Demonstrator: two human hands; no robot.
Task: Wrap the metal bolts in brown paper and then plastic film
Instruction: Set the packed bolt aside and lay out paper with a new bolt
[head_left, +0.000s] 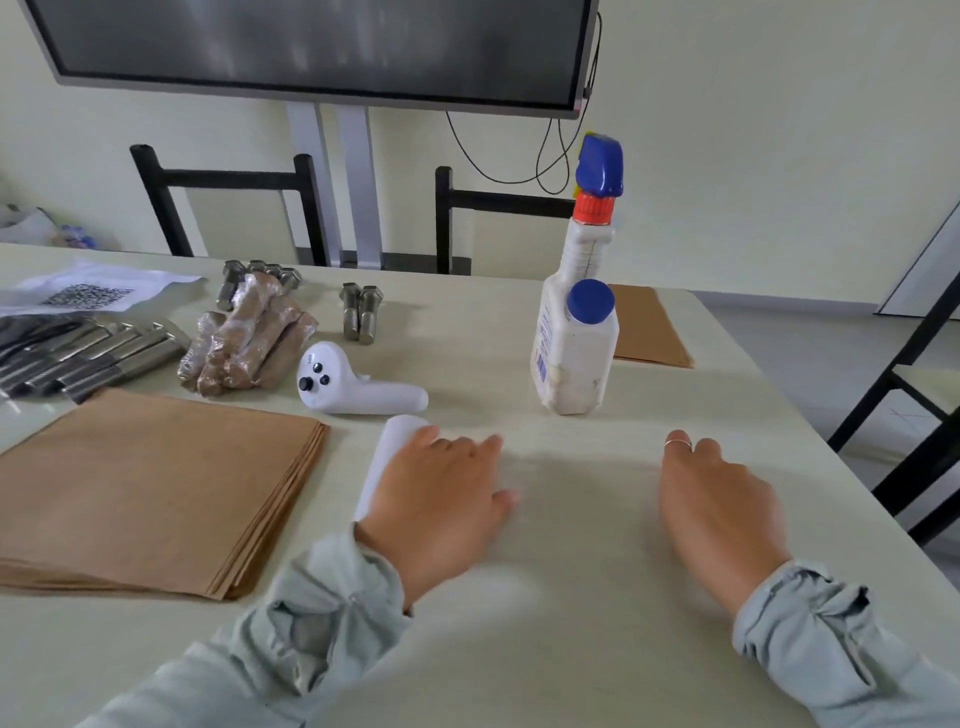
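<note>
At ten o'clock on the worktop (519, 597), well apart from both hands, loose bolts (88, 353) lie side by side, long axes running from eight toward two o'clock, heads at the two o'clock end. Just beside them at their three o'clock sits a heap of wrapped bolts (249, 343), pointing roughly toward one o'clock. Two more bolts (361, 312) lie at twelve o'clock with heads away from the person. A paper stack (150, 488) lies flat at nine o'clock, left of the left hand (441, 504). That hand rests with fingers straight and spread, its outer edge against a white film roll (389, 457) whose axis runs from six toward twelve, tilted slightly to one. The right hand (717, 509) lies flat at three o'clock, fingers relaxed, holding nothing. A white controller (353, 389) lies just beyond the roll, and a spray bottle (576, 322) stands upright at one o'clock, near a second paper sheet (649, 327).
</note>
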